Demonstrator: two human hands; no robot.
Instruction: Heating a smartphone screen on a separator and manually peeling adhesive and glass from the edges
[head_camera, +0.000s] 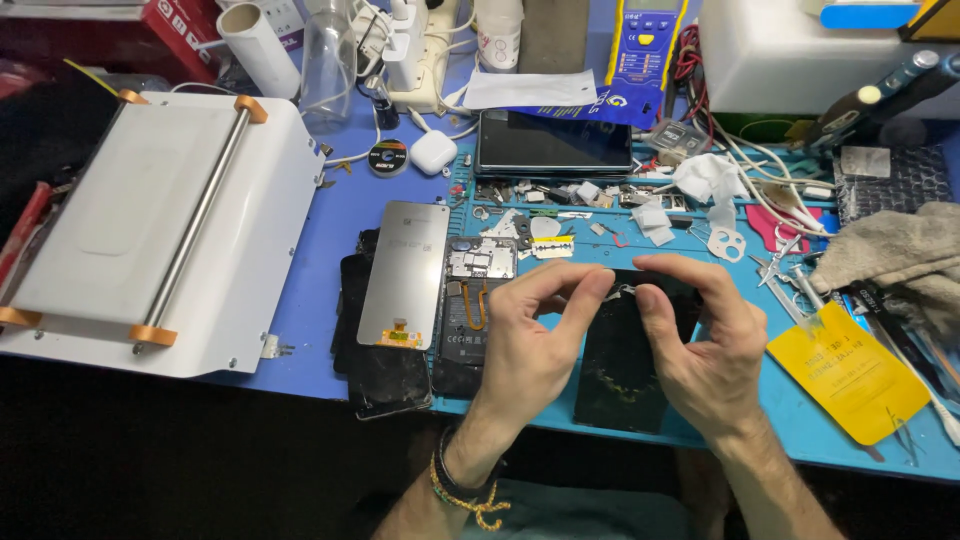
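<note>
While both hands are meeting over the black panel (625, 365) on the counter (310, 240) | left hand (530, 340) and right hand (700, 350) are pinching a small pale part (624, 291) between fingertips | opened phone body (472, 310) and silver screen (405, 272) are lying just left | yellow packet (850, 372) is lying right.

Loose small parts (560, 200) crowd the mat; bare blue table (340, 190) lies leftward.
</note>
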